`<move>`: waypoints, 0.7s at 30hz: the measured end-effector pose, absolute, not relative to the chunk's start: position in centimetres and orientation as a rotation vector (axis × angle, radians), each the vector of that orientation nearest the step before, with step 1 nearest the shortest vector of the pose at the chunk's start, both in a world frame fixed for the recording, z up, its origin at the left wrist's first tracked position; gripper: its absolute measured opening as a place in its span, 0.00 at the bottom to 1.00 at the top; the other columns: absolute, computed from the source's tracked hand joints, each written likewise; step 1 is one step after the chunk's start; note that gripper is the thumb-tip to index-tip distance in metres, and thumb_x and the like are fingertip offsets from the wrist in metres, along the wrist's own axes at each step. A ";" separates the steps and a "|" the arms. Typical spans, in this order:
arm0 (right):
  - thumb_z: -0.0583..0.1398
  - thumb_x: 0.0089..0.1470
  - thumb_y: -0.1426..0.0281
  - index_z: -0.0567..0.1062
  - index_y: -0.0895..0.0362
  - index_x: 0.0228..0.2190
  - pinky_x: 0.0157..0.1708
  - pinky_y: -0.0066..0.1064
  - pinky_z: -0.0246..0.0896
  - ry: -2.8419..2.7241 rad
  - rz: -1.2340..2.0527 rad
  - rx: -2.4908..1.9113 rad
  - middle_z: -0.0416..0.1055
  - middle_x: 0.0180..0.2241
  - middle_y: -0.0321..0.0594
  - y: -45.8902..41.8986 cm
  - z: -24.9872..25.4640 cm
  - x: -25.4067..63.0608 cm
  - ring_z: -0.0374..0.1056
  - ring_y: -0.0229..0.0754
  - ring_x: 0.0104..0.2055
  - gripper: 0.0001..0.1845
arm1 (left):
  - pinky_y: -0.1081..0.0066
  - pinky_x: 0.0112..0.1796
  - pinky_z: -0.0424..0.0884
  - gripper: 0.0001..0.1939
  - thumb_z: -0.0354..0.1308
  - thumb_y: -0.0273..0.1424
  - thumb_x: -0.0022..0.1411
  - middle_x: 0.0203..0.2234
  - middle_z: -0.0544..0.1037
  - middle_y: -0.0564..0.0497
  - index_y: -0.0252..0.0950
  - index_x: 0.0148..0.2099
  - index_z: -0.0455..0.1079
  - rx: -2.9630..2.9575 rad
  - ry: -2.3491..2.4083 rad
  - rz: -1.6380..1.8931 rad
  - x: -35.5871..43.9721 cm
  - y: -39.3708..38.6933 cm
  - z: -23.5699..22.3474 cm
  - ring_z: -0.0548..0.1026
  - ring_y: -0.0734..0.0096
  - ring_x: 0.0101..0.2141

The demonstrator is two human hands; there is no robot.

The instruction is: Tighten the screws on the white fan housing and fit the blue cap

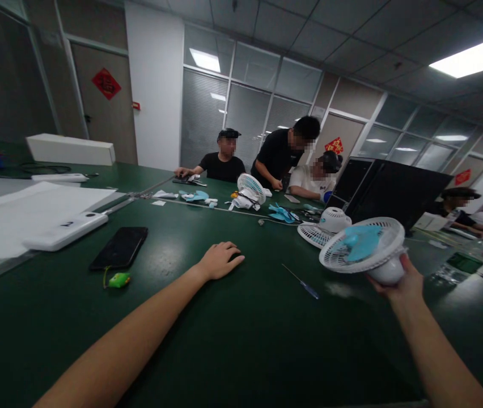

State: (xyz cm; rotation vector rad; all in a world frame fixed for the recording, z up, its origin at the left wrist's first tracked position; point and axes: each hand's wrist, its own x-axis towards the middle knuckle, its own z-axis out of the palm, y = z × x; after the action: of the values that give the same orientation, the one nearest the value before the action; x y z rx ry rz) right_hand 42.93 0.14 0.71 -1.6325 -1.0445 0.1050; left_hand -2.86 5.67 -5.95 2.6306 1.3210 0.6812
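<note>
My right hand (407,277) grips a small white fan (388,269) by its rounded motor housing, raised above the table. The fan's round grille faces up and to the left, and light blue blades (363,241) sit inside it. Palm down on the green tabletop, my left hand (221,260) lies with its fingers stretched out and holds nothing. To the right of it is a thin screwdriver (305,285) with a clear bluish handle. Just behind the held fan, another white fan part (335,221) with a grille lies on the table.
On the left lie a black phone (119,247) with a green charm (119,280), a white device (67,229) and white sheets (41,209). Farther back are blue blades (283,213) and another fan (250,190). A black box (390,187) stands right. Several people work around the table.
</note>
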 end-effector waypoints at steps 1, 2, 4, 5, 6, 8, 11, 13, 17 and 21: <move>0.37 0.58 0.53 0.67 0.50 0.52 0.30 0.49 0.67 -1.022 0.189 -1.590 0.72 0.39 0.51 0.2 0.0 42.6 0.73 0.58 0.37 0.32 | 0.57 0.54 0.66 0.23 0.44 0.45 0.71 0.52 0.75 0.44 0.38 0.53 0.74 2.631 1.324 0.677 -2.9 5.7 -6.0 0.72 0.55 0.53; 0.35 0.58 0.54 0.67 0.50 0.52 0.32 0.50 0.68 -0.985 0.277 -1.551 0.72 0.40 0.52 0.3 -0.7 42.2 0.73 0.59 0.38 0.33 | 0.57 0.54 0.66 0.23 0.44 0.45 0.71 0.52 0.75 0.44 0.38 0.53 0.74 2.631 1.328 0.673 -2.8 5.7 -5.9 0.72 0.55 0.53; 0.33 0.57 0.54 0.67 0.51 0.54 0.34 0.52 0.68 -0.916 0.421 -1.485 0.72 0.43 0.55 0.4 -1.6 41.7 0.73 0.61 0.40 0.36 | 0.57 0.54 0.66 0.23 0.44 0.45 0.71 0.52 0.74 0.44 0.38 0.53 0.74 2.628 1.334 0.668 -2.8 5.7 -5.9 0.72 0.55 0.52; 0.32 0.57 0.54 0.66 0.52 0.55 0.35 0.53 0.68 -0.890 0.471 -1.461 0.71 0.45 0.56 0.4 -1.8 41.6 0.73 0.61 0.41 0.37 | 0.57 0.54 0.66 0.23 0.44 0.45 0.71 0.52 0.74 0.44 0.38 0.53 0.73 2.625 1.336 0.667 -2.8 5.7 -5.9 0.72 0.55 0.52; 0.32 0.57 0.54 0.65 0.52 0.57 0.36 0.54 0.68 -0.868 0.513 -1.443 0.71 0.47 0.56 0.4 -2.0 41.5 0.73 0.61 0.42 0.38 | 0.57 0.54 0.66 0.23 0.44 0.45 0.71 0.52 0.74 0.44 0.38 0.53 0.73 2.622 1.336 0.667 -2.8 5.7 -5.8 0.72 0.55 0.52; 0.33 0.56 0.53 0.62 0.50 0.59 0.37 0.55 0.68 -0.830 0.567 -1.421 0.69 0.50 0.55 0.3 -2.0 41.4 0.72 0.61 0.45 0.38 | 0.56 0.53 0.66 0.23 0.44 0.45 0.71 0.52 0.74 0.43 0.38 0.53 0.73 2.616 1.334 0.666 -2.8 5.7 -5.8 0.72 0.54 0.52; 0.34 0.55 0.53 0.60 0.47 0.61 0.39 0.56 0.68 -0.807 0.597 -1.403 0.67 0.52 0.51 0.0 -1.6 41.2 0.71 0.61 0.49 0.37 | 0.55 0.53 0.66 0.24 0.44 0.46 0.71 0.52 0.74 0.44 0.39 0.53 0.73 2.607 1.326 0.665 -2.9 5.7 -5.8 0.72 0.54 0.52; 0.34 0.55 0.54 0.60 0.47 0.60 0.39 0.56 0.67 -0.821 0.595 -1.389 0.68 0.52 0.51 -0.1 -1.3 40.9 0.70 0.61 0.50 0.37 | 0.55 0.53 0.66 0.24 0.43 0.46 0.71 0.52 0.74 0.44 0.39 0.53 0.73 2.599 1.323 0.668 -2.9 5.8 -5.9 0.72 0.54 0.52; 0.35 0.55 0.53 0.61 0.52 0.60 0.38 0.56 0.67 -0.914 0.539 -1.333 0.69 0.50 0.54 -0.5 -0.2 39.3 0.70 0.63 0.49 0.38 | 0.55 0.54 0.65 0.24 0.44 0.46 0.70 0.53 0.74 0.44 0.38 0.53 0.73 2.572 1.316 0.686 -3.0 5.9 -6.0 0.71 0.54 0.53; 0.36 0.54 0.46 0.64 0.50 0.58 0.42 0.55 0.67 -1.118 0.432 -1.235 0.71 0.49 0.49 -1.0 1.3 36.6 0.70 0.59 0.47 0.39 | 0.57 0.54 0.65 0.24 0.43 0.47 0.70 0.52 0.75 0.45 0.39 0.51 0.74 2.521 1.315 0.716 -3.1 6.2 -6.2 0.72 0.56 0.53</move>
State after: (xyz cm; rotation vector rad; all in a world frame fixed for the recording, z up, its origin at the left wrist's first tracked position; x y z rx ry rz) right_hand 36.57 -1.03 1.30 -1.2354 -1.1177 0.4317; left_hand -3.06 6.22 -6.16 2.5214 1.3151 0.7157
